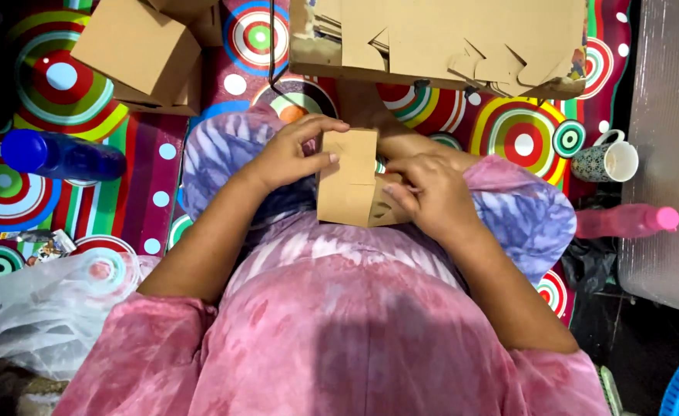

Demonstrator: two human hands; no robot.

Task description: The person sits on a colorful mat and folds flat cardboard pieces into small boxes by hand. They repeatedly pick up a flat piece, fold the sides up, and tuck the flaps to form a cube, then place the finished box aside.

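Note:
I sit on a patterned mat with a small brown cardboard box (348, 179) held over my lap. My left hand (293, 151) grips its left side, thumb on the front face and fingers curled over the top edge. My right hand (429, 192) holds the box's right side, fingers pressed against a side flap. The box is partly folded, and its right end is hidden under my right hand.
A stack of flat die-cut cardboard blanks (447, 38) lies ahead. Folded boxes (143, 50) sit at the upper left. A blue bottle (58, 156) lies on the left, a patterned mug (607, 160) and pink bottle (628, 220) on the right, a plastic bag (39, 308) at lower left.

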